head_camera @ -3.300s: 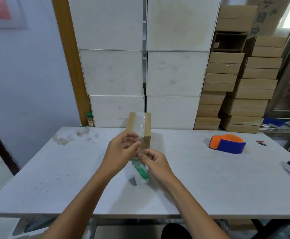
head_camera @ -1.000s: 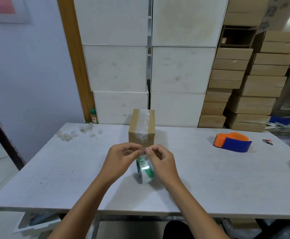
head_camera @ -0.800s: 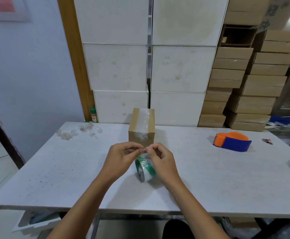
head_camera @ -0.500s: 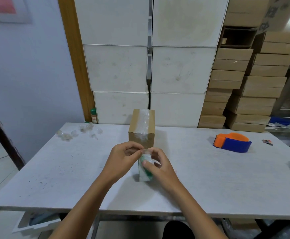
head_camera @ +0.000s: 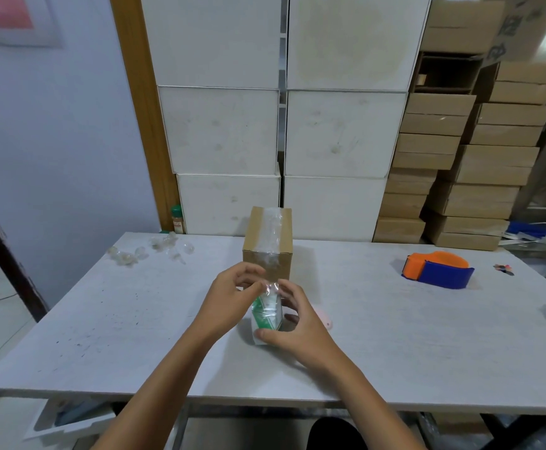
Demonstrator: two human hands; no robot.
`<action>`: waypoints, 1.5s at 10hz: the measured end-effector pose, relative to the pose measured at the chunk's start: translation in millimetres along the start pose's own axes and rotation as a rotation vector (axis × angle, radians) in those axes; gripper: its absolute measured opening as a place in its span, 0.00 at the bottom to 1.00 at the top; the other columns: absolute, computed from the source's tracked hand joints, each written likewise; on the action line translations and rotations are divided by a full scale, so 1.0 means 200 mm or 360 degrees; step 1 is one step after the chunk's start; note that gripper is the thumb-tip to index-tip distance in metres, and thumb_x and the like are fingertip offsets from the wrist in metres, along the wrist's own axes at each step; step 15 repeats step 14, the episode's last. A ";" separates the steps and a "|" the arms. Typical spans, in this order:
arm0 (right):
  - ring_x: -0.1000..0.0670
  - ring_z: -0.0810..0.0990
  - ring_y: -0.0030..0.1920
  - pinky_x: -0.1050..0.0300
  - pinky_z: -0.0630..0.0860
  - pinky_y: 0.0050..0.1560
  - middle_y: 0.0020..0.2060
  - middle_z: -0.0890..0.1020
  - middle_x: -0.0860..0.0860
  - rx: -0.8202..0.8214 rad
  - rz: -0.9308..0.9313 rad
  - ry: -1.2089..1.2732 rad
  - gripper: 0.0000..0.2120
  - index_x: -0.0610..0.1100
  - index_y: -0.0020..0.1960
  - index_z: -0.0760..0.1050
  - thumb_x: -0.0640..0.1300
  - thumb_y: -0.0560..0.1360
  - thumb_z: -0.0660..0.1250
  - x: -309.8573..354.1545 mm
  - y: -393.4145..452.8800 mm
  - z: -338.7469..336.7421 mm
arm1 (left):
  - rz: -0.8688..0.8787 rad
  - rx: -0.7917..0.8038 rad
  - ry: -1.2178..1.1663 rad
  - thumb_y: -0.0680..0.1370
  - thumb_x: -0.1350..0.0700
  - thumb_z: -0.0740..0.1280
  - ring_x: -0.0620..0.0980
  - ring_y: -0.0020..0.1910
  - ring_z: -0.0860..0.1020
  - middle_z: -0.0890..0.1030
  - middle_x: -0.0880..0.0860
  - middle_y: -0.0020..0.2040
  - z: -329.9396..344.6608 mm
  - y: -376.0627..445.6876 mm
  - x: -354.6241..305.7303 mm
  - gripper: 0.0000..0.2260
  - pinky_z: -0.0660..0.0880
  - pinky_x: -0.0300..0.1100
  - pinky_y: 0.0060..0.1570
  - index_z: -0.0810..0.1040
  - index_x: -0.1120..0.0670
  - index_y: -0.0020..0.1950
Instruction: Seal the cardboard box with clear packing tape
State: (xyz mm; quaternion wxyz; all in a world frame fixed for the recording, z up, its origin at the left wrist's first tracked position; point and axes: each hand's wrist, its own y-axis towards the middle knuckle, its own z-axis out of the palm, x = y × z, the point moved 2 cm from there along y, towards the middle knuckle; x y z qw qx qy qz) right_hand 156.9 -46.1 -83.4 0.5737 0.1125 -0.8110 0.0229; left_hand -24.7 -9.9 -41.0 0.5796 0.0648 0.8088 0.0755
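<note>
Clear tape (head_camera: 270, 287) pinched in the left hand (head_camera: 232, 300), right hand (head_camera: 292, 326) gripping the roll (head_camera: 265, 319). Cardboard box (head_camera: 266, 245) stands just beyond on the counter (head_camera: 102, 319).

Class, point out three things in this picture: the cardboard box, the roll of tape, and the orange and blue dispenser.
cardboard box (head_camera: 254, 259): head view, bare front face.
roll of tape (head_camera: 266, 315): head view, green-printed side.
orange and blue dispenser (head_camera: 445, 277): head view, blue body.
</note>
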 end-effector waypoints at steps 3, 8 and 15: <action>0.59 0.71 0.72 0.56 0.72 0.72 0.73 0.70 0.62 0.0018 -0.0084 -0.0322 0.46 0.71 0.78 0.56 0.58 0.69 0.79 0.08 -0.02 -0.01 | -0.0015 0.0046 0.0155 0.84 0.61 0.67 0.42 0.56 0.84 0.88 0.44 0.52 -0.02 -0.02 0.11 0.12 0.78 0.36 0.56 0.87 0.47 0.51; 0.57 0.70 0.72 0.52 0.68 0.71 0.74 0.73 0.63 0.0102 -0.0346 -0.0990 0.41 0.64 0.79 0.62 0.67 0.70 0.74 0.06 0.02 0.04 | -0.0095 0.0130 0.0652 0.83 0.65 0.63 0.46 0.60 0.83 0.87 0.47 0.59 -0.03 -0.08 0.29 0.16 0.79 0.42 0.64 0.85 0.48 0.59; 0.58 0.83 0.58 0.49 0.78 0.65 0.55 0.87 0.57 -0.0417 -0.0391 -0.0148 0.11 0.52 0.61 0.83 0.50 0.87 0.62 0.49 0.09 -0.17 | 0.0412 -0.0115 0.0045 0.85 0.57 0.65 0.37 0.56 0.84 0.88 0.41 0.53 -0.15 -0.08 -0.46 0.12 0.75 0.28 0.52 0.86 0.44 0.57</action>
